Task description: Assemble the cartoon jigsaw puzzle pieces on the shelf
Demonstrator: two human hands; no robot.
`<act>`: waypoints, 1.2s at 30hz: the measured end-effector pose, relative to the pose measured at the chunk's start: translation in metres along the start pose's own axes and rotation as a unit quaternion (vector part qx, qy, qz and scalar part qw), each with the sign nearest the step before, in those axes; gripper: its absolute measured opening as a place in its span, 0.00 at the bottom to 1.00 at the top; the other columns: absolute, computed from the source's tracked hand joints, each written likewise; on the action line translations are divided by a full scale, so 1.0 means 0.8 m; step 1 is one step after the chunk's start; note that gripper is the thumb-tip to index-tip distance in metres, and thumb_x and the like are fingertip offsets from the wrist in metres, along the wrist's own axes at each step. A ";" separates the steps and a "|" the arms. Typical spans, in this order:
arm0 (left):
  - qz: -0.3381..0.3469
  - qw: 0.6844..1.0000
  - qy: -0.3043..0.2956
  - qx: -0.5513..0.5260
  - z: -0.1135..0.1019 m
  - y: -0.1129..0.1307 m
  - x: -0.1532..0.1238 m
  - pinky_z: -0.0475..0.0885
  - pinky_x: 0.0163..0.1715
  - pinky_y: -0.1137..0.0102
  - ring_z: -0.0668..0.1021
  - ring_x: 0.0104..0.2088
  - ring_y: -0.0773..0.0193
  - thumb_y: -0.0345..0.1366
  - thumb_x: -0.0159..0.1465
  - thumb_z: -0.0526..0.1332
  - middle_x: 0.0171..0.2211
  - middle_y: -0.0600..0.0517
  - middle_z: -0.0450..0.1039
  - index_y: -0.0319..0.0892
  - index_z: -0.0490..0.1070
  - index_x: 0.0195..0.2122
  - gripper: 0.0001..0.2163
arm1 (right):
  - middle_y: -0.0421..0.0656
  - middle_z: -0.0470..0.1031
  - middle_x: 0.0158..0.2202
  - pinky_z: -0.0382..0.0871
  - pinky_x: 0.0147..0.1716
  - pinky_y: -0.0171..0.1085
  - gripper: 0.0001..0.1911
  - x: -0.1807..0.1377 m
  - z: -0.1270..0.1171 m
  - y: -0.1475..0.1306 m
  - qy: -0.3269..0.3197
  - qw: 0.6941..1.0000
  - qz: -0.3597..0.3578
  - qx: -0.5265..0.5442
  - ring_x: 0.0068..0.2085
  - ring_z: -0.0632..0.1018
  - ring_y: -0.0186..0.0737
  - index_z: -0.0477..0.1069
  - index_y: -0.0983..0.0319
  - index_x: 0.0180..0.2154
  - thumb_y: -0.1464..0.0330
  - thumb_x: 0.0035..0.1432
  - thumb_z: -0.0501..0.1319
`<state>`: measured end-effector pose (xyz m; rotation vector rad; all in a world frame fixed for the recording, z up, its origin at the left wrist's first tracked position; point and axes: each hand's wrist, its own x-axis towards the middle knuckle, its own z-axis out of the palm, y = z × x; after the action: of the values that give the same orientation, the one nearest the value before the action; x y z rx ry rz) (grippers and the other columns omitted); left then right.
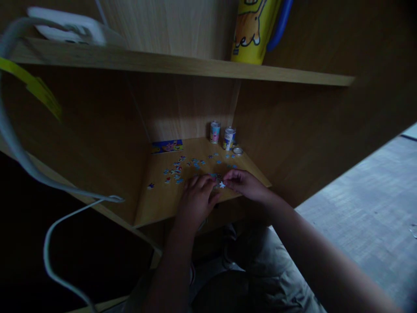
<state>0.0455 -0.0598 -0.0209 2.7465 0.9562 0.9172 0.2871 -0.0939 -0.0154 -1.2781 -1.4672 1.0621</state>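
Small jigsaw pieces (177, 168) lie scattered over the wooden shelf board (156, 202), many blue, some with red or dark parts. My right hand (243, 181) pinches a jigsaw piece (222, 184) whose pale side shows, close above the board's front part. My left hand (198, 195) is just left of it, palm down, thumb apart from the fingers; its fingertips reach a few blue pieces between the hands. Whether those fingertips press on a piece I cannot make out. A colourful picture card (167, 146) lies at the back left.
Two small printed cans (214, 132) (229, 138) stand at the back right, with a round metal lid (237, 151) beside them. An upper shelf (182, 65) holds a yellow cup (249, 32) and a white power strip (67, 26). A white cable (19, 150) hangs at left.
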 end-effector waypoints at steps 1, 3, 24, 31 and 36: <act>0.003 1.000 0.008 0.003 0.000 0.001 0.000 0.71 0.62 0.48 0.77 0.60 0.45 0.40 0.71 0.74 0.59 0.46 0.79 0.49 0.79 0.56 0.15 | 0.40 0.80 0.37 0.71 0.42 0.39 0.25 0.000 0.001 0.000 0.007 1.000 0.000 0.006 0.38 0.77 0.39 0.76 0.59 0.40 0.46 0.57 0.76; 0.009 1.000 0.029 0.006 0.003 0.004 0.001 0.70 0.63 0.48 0.77 0.60 0.45 0.42 0.69 0.75 0.60 0.46 0.79 0.50 0.78 0.58 0.18 | 0.38 0.77 0.35 0.69 0.38 0.38 0.27 0.000 0.002 0.000 0.017 1.000 0.003 0.025 0.35 0.75 0.37 0.73 0.58 0.38 0.45 0.55 0.78; 0.047 0.998 0.049 0.017 0.012 0.011 0.007 0.71 0.59 0.51 0.78 0.55 0.48 0.35 0.76 0.67 0.56 0.49 0.83 0.48 0.79 0.57 0.10 | 0.42 0.84 0.42 0.75 0.43 0.38 0.27 -0.003 -0.001 0.005 -0.015 0.996 0.004 0.083 0.40 0.81 0.38 0.79 0.58 0.47 0.48 0.56 0.79; 0.049 0.998 0.039 0.024 0.012 0.011 0.007 0.72 0.58 0.51 0.79 0.55 0.49 0.34 0.79 0.63 0.56 0.48 0.83 0.48 0.78 0.62 0.13 | 0.44 0.86 0.47 0.76 0.56 0.43 0.24 -0.001 -0.003 0.012 -0.025 0.996 -0.003 0.082 0.48 0.84 0.42 0.81 0.58 0.48 0.50 0.57 0.79; 0.039 0.998 0.040 0.028 0.014 0.011 0.006 0.72 0.58 0.52 0.79 0.55 0.48 0.37 0.77 0.66 0.53 0.47 0.84 0.47 0.79 0.57 0.10 | 0.43 0.85 0.44 0.77 0.54 0.43 0.24 0.000 -0.002 0.015 -0.023 0.997 -0.003 0.076 0.46 0.84 0.41 0.80 0.58 0.45 0.50 0.57 0.79</act>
<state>0.0597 -0.0624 -0.0250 2.8324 0.9063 1.0349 0.2909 -0.0923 -0.0264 -1.1489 -1.3961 1.1832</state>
